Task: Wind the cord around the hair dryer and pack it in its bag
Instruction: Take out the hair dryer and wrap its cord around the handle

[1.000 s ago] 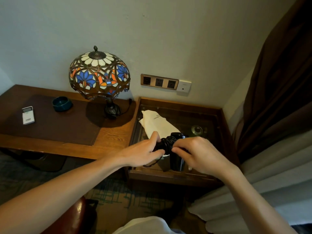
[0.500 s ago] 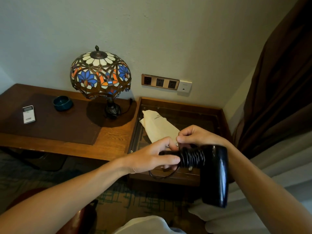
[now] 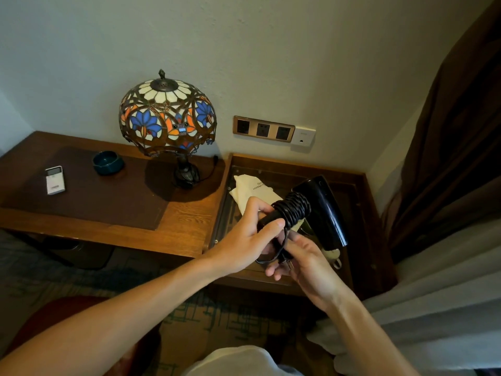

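A black hair dryer (image 3: 324, 207) is held in the air over the glass-topped side table (image 3: 363, 213). Its black cord (image 3: 294, 210) is coiled tightly around the handle. My left hand (image 3: 244, 237) grips the lower end of the handle. My right hand (image 3: 301, 256), just below, holds the loose tail of the cord with the plug (image 3: 287, 263) at its fingers. A cream cloth bag (image 3: 253, 189) with small print lies flat on the side table behind the dryer, partly hidden by my left hand.
A stained-glass lamp (image 3: 166, 118) stands on the wooden desk (image 3: 187, 226) at left, with a dark bowl (image 3: 107, 162) and a white remote (image 3: 55, 180). Wall sockets (image 3: 263, 128) sit above the side table. Brown curtain (image 3: 458, 131) and pale drape hang at right.
The dryer has turned so its barrel now points up and back instead of hanging down at right. My right hand has moved from above the handle to below it, holding the cord's end.
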